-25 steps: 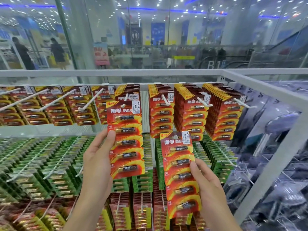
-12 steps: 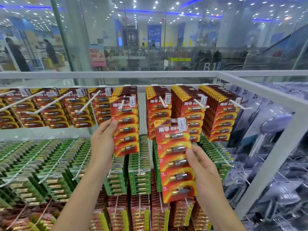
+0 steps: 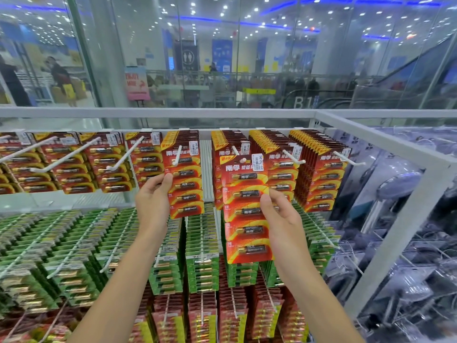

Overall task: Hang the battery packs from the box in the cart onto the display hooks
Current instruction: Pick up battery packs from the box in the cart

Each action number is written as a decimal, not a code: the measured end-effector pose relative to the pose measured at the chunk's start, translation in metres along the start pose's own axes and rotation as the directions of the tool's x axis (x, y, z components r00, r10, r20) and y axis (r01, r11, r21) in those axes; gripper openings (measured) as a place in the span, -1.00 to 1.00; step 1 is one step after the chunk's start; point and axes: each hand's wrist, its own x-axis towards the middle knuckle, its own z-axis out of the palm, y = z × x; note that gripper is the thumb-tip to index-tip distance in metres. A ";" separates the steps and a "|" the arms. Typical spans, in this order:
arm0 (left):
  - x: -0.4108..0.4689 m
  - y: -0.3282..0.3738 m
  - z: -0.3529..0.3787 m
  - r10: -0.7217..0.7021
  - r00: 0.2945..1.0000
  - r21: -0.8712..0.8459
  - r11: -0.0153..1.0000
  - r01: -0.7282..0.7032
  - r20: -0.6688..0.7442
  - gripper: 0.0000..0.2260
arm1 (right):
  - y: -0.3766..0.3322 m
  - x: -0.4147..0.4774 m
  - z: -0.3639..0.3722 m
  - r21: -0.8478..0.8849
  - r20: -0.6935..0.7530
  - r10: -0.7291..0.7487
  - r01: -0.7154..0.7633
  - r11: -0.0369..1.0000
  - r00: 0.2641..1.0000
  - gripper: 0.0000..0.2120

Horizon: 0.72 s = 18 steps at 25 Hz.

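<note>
Two red and yellow battery packs are up at the top row of white display hooks. My left hand (image 3: 152, 203) grips the left edge of one pack (image 3: 184, 179), which has a white hook (image 3: 177, 155) through its hole and hangs in front of a full stack. My right hand (image 3: 280, 219) pinches the right edge of the second pack (image 3: 243, 209). Its hanging hole sits at the tip of the neighbouring hook (image 3: 243, 160). The box and the cart are out of view.
More red packs fill hooks to the right (image 3: 319, 169) and left (image 3: 74, 164). Green packs (image 3: 74, 243) hang on the row below, red and yellow ones lower still. A white metal frame (image 3: 385, 137) borders the display on the right. Glass stands behind.
Both hands moved up and toward the display. The left pack went onto its hook. The right pack rose until its hole reached the hook tip.
</note>
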 end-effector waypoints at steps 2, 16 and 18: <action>0.000 -0.002 -0.001 0.050 0.998 0.025 0.998 -0.049 -0.024 -0.95 | 0.004 0.011 0.008 -0.006 -0.006 0.012 -0.012 1.000 1.000 -0.78; -0.041 -0.024 -0.013 0.252 0.966 0.315 0.923 -0.220 -0.065 -0.77 | 0.049 0.054 -0.008 -0.075 -0.177 0.045 -0.059 0.995 0.983 -0.80; -0.058 -0.038 -0.020 0.200 0.976 0.273 0.947 -0.170 -0.089 -0.76 | 0.059 0.038 -0.028 -0.030 -0.201 0.100 -0.108 0.994 0.975 -0.80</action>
